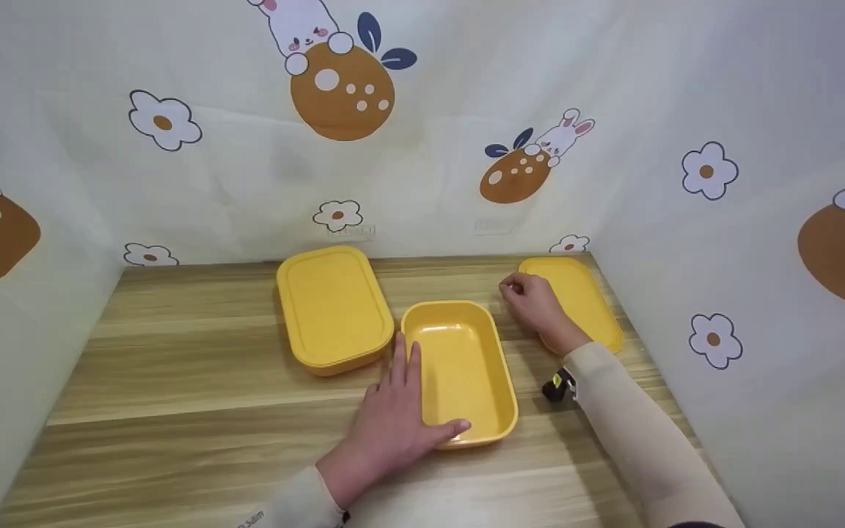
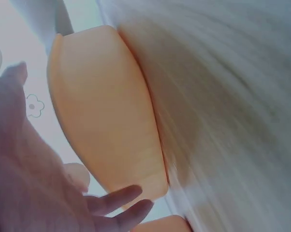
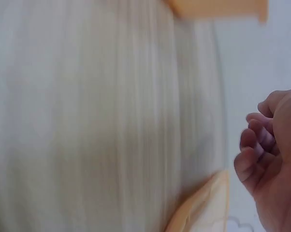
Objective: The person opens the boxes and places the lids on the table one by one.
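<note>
An uncovered yellow lunch box (image 1: 466, 367), its inside bare, stands in the middle of the table. My left hand (image 1: 393, 425) lies along its near left side, fingers extended and thumb over the near rim. In the left wrist view, two fingertips overlap one end of the box (image 2: 107, 111). Farther right, a loose yellow lid (image 1: 587, 304) lies on the table. My right hand (image 1: 536, 301) is over the lid's left edge with its fingers curled. The right wrist view shows nothing between the curled fingers of that hand (image 3: 276, 154).
A second yellow lunch box (image 1: 334, 304) with its lid on stands to the left, close beside the uncovered one. The wood-grain table (image 1: 195, 396) is bounded at the back and sides by hanging pale sheets (image 1: 430, 176) printed with rabbits and flowers.
</note>
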The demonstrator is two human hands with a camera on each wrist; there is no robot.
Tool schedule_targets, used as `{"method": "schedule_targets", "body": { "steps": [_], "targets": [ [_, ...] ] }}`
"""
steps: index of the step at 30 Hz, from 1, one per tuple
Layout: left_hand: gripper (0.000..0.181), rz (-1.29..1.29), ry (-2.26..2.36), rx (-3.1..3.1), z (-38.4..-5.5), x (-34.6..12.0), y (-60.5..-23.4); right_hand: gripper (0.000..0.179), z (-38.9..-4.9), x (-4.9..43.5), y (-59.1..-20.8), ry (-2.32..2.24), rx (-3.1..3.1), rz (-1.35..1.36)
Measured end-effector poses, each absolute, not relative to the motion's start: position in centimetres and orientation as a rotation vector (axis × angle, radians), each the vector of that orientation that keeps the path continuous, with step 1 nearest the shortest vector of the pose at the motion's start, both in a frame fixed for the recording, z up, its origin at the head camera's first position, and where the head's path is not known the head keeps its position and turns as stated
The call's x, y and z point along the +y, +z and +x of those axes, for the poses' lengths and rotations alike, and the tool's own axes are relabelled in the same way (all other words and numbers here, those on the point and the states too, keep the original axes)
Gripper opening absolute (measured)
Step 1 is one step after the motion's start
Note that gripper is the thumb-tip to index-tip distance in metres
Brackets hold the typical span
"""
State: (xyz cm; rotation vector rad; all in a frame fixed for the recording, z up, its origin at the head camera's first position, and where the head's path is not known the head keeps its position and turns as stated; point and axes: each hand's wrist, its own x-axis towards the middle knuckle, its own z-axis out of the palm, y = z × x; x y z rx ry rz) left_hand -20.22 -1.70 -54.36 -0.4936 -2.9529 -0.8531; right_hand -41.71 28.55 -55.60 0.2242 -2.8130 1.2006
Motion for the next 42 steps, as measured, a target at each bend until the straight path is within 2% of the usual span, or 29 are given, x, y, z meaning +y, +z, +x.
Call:
{"method": "schedule_targets", "body": {
  "steps": [10,17,23,31,42],
  "targets": [
    [0.070,-0.247,-1.643,-2.680,-20.8,-5.1,-53.7,0.028,-37.5,26.2,-54.9,1.686,-2.766,0.239],
    [0.059,-0.222,-2.077,-2.604,-20.5,-6.1,-54.7,0.033,-36.3,25.4,-54.5,1.823,-2.737,0.156],
    [0.041,-0.130,-2.336,-2.512,-20.2,-5.6,-55.1,0.036,-36.1,24.9,-54.5,1.850,-2.700,0.130],
    [0.038,-0.141,-2.514,-2.386,-20.5,-5.3,-56.3,0.030,-35.9,24.4,-54.7,1.918,-2.654,0.181],
    [0.052,-0.063,-2.754,-2.194,-20.7,-4.6,-56.5,0.032,-35.4,24.0,-54.5,1.915,-2.678,0.204]
  ]
}}
